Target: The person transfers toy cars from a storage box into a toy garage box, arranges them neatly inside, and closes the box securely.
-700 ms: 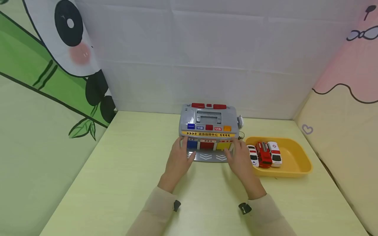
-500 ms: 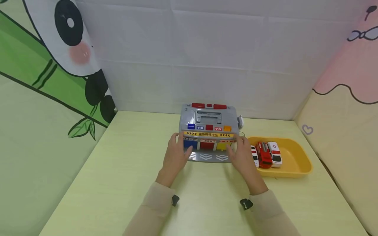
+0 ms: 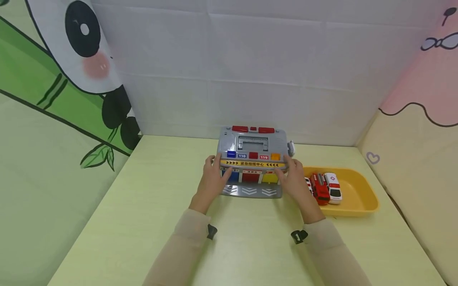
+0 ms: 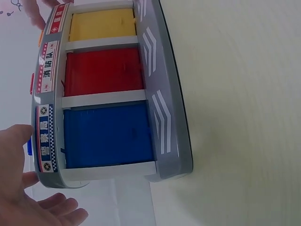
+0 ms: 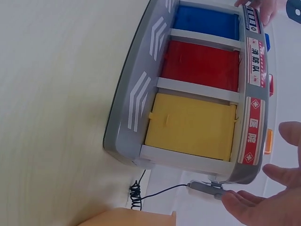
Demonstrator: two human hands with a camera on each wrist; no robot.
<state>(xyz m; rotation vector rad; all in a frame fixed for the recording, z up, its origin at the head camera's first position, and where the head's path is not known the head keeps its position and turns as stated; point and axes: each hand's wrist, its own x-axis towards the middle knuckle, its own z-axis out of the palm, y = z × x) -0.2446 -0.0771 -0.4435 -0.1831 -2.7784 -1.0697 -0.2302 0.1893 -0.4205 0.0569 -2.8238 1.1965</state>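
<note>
"110", "119" on toy roof (image 3: 253, 145), "紧急指挥中心" on yellow strip (image 3: 253, 163), "警察局", "消防队", "医院" on door signs (image 4: 48, 67)

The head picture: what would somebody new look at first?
Probably the grey toy station in the middle, between the left hand and the right hand, with blue, red and yellow doors across its front. Next, maybe the yellow tray to its right, with little toy cars inside, or the big cartoon eye at the top left.
</note>
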